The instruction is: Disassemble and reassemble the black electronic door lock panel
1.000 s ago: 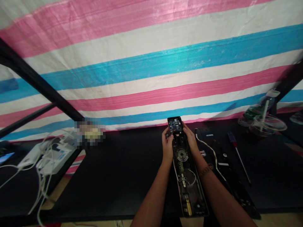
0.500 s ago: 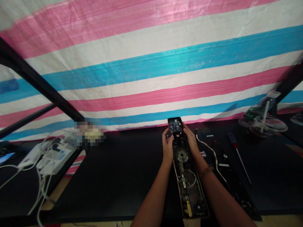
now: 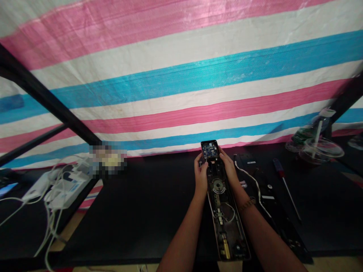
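I read glossy woven plastic on the tarp (image 3: 181, 94), matt black on the table (image 3: 136, 223), dull metal and brass in the lock housing (image 3: 227, 230).

One left hand (image 3: 200, 175), one right hand (image 3: 229, 169), one screwdriver (image 3: 279, 168) (red-handled).

We see broad stripes of pink, white and bright blue running slantwise across the woven tarp (image 3: 181, 94) (the upper pink band has a glossy sheen). Below it lies the black tabletop (image 3: 136, 223). The circuit board (image 3: 210, 150) shows blue on black, and the long lock casing (image 3: 224, 223) is dark with a brass-gold cylinder (image 3: 225, 245). We also note a white wire (image 3: 255, 183) on a black panel (image 3: 270, 189), a red band on the screwdriver (image 3: 281, 173), and white chargers (image 3: 66, 190).
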`<act>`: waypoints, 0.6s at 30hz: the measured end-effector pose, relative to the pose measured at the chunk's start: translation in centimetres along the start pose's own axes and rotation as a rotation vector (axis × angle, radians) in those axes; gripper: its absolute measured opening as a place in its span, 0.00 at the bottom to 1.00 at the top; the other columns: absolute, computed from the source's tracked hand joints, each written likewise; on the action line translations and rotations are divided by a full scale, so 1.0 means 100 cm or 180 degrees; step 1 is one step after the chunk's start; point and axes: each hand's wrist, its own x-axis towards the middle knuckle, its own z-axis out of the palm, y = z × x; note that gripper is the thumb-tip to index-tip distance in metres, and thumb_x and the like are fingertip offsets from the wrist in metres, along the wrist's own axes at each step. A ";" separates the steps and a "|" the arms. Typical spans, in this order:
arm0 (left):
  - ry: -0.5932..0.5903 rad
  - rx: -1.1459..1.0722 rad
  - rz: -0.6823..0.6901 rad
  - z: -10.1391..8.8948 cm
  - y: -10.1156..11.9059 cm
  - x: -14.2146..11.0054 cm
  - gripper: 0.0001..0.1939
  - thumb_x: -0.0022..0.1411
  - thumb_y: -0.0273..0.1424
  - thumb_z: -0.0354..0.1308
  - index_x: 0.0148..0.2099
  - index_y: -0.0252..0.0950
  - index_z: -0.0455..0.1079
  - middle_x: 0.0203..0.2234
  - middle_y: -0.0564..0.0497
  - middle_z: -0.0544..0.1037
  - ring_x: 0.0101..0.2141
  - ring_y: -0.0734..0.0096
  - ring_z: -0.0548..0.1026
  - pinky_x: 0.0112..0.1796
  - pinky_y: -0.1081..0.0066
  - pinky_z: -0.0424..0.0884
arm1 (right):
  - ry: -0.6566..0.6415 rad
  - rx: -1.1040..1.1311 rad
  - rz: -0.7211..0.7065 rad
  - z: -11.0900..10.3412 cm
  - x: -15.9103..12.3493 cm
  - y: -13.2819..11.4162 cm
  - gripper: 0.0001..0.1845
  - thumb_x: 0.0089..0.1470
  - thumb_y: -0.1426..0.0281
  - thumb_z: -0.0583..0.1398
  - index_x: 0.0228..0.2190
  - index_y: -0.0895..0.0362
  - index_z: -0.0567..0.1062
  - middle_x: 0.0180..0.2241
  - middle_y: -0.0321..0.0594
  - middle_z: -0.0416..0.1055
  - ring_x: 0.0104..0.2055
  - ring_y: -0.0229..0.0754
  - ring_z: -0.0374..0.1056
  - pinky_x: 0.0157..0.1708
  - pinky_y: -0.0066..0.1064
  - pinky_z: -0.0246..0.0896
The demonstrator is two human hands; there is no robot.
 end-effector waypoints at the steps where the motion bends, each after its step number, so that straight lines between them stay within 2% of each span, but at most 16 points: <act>1: 0.0020 -0.0003 -0.0019 0.000 0.000 0.000 0.22 0.58 0.34 0.60 0.55 0.40 0.68 0.49 0.47 0.77 0.45 0.64 0.76 0.47 0.65 0.71 | -0.0006 -0.0013 0.0013 0.000 0.001 0.000 0.30 0.48 0.57 0.65 0.52 0.53 0.77 0.55 0.39 0.73 0.60 0.53 0.66 0.64 0.47 0.53; 11: 0.0156 0.0033 -0.0455 -0.007 -0.018 0.010 0.22 0.56 0.35 0.60 0.53 0.37 0.68 0.46 0.46 0.77 0.45 0.62 0.77 0.47 0.64 0.71 | 0.0301 -0.0425 0.0077 -0.010 0.012 0.014 0.24 0.43 0.60 0.64 0.43 0.56 0.82 0.47 0.42 0.79 0.55 0.56 0.70 0.60 0.49 0.57; 18: 0.0272 0.0106 -0.0566 -0.010 -0.024 0.013 0.22 0.56 0.35 0.61 0.52 0.36 0.69 0.44 0.46 0.78 0.44 0.63 0.77 0.46 0.65 0.71 | 0.0390 -0.0584 0.0129 -0.011 0.013 0.016 0.27 0.41 0.60 0.66 0.43 0.60 0.81 0.43 0.47 0.80 0.49 0.54 0.73 0.52 0.43 0.64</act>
